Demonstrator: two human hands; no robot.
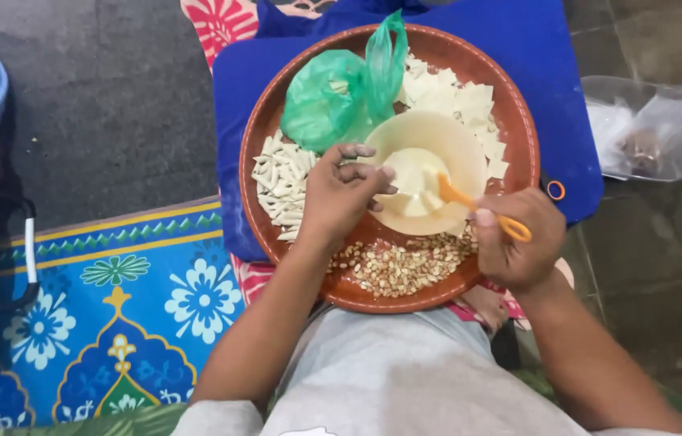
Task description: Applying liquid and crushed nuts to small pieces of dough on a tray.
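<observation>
View from above my hands: my left hand [341,198] pinches the near edge of a thin, pale cream round sheet [426,165], while my right hand [518,242] is clenched around orange-handled scissors [478,206] whose blades rest on that sheet. It lies on a round brown tray [518,121], between both hands. Cut white strips [280,182] sit just left of my left hand, square pieces [462,97] beyond it, grains [401,266] nearer me. I judge a clean cut needs the sheet held taut, fingers kept off the blade line
</observation>
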